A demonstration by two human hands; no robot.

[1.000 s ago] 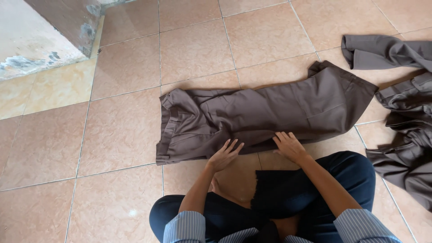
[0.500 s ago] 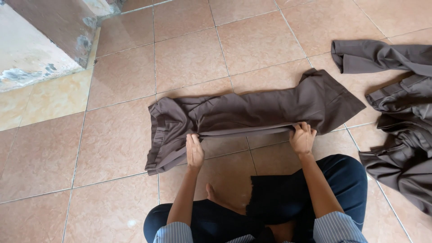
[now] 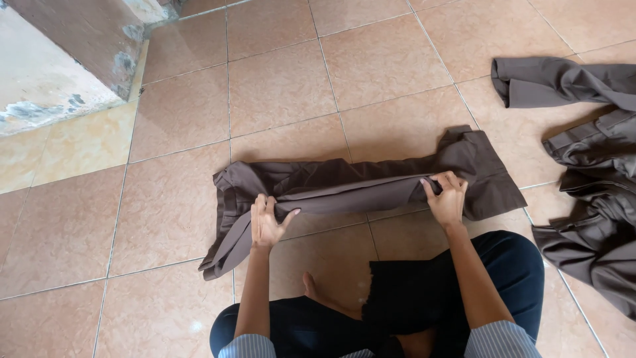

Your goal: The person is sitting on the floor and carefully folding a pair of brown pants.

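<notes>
I see the brown trousers [image 3: 358, 189] lying lengthwise across the tiled floor [image 3: 278, 86], just ahead of my crossed legs. The near long edge is lifted and turned over toward the far edge, so the cloth is doubled along most of its length. My left hand [image 3: 266, 222] sits near the waistband end, its grip closed on the folded edge, fingers curled over the cloth and the thumb pointing out to the right. My right hand [image 3: 445, 197] is toward the leg end, its grip pinching the same folded edge, with the fingertips tucked into the crease. The waistband corner below my left hand trails loose on the tiles. To the right, well apart from the trousers, lies a heap of more brown garments [image 3: 589, 172], crumpled. At the top left stands a worn concrete step [image 3: 73, 59].
</notes>
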